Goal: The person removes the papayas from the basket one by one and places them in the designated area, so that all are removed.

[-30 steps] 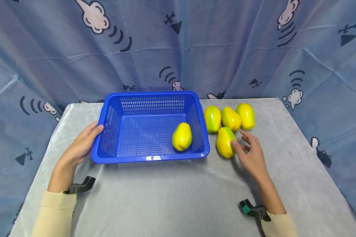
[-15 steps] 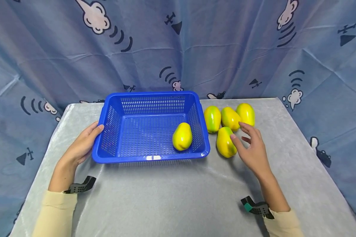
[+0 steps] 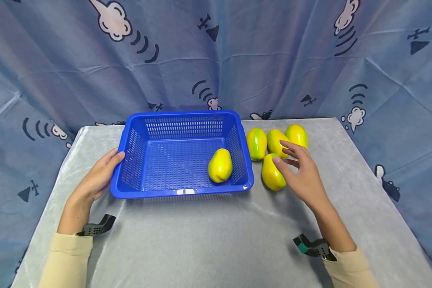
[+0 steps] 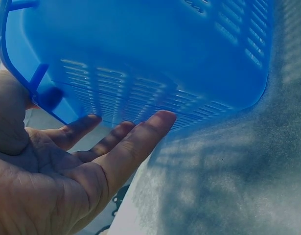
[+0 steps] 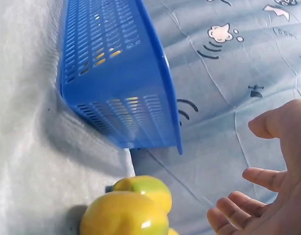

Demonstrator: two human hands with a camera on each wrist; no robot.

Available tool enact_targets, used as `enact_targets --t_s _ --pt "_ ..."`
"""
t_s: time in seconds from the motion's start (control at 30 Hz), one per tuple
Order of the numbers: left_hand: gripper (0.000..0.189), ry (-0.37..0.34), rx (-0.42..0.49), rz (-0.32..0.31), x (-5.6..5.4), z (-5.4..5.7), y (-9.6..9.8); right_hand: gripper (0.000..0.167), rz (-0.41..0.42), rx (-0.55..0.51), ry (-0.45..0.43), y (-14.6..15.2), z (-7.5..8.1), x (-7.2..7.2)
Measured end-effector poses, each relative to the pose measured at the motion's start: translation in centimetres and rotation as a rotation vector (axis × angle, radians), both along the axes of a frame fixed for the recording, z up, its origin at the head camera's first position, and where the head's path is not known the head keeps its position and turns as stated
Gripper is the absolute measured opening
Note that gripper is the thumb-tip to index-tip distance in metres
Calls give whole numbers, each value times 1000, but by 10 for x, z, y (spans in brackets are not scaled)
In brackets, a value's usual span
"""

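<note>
My left hand (image 3: 97,176) grips the left rim of a blue plastic basket (image 3: 151,194), thumb over the edge. In the left wrist view its fingers (image 4: 130,144) lie along the basket's slotted outer wall. One yellow mango (image 3: 220,165) lies inside, near the right end. My right hand (image 3: 304,174) hovers above the mangoes on the right, fingers spread and slightly bent, holding nothing. Nearest to it are a yellow-green mango (image 3: 271,173) in front and a second mango (image 3: 275,141) behind, partly covered by the fingertips. The right wrist view shows the hand (image 5: 272,191) apart from the fruit.
Two more mangoes, a greenish one (image 3: 257,144) close to the basket's right side and another (image 3: 297,134) at the far right, sit in the back row. A grey cloth-covered table (image 3: 201,240) carries everything. A blue patterned curtain (image 3: 259,72) hangs behind it.
My right hand has risen slightly and shifted forward and left, from beside the front mango to over the group. The left hand, the basket and the mangoes stay where they were.
</note>
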State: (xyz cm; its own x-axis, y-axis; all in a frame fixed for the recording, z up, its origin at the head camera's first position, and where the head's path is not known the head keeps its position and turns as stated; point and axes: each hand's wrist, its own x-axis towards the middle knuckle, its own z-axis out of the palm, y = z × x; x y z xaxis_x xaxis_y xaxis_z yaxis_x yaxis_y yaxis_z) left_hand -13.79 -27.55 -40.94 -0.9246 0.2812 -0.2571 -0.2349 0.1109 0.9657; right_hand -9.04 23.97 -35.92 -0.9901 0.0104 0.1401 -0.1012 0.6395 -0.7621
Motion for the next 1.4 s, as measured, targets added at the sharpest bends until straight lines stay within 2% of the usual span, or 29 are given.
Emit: enact_targets --t_s 0.2,0.5,0.7,0.93,1.13,1.4 --pt "75 -4 -1 -4 -1 1 0 56 59 -6 7 -11 12 -7" --pt "74 2 40 2 3 -3 0 53 183 58 18 -30 30 -25" --pt "74 4 57 -3 4 -3 -2 58 230 116 -35 -42 41 -36" --pt "76 1 43 -14 2 -1 -1 63 268 172 -120 -53 45 -44" --pt "76 0 35 -10 2 -2 -2 64 320 186 -146 -65 45 -51" --pt "76 7 31 -10 1 -1 -1 64 388 308 -165 -81 52 -59"
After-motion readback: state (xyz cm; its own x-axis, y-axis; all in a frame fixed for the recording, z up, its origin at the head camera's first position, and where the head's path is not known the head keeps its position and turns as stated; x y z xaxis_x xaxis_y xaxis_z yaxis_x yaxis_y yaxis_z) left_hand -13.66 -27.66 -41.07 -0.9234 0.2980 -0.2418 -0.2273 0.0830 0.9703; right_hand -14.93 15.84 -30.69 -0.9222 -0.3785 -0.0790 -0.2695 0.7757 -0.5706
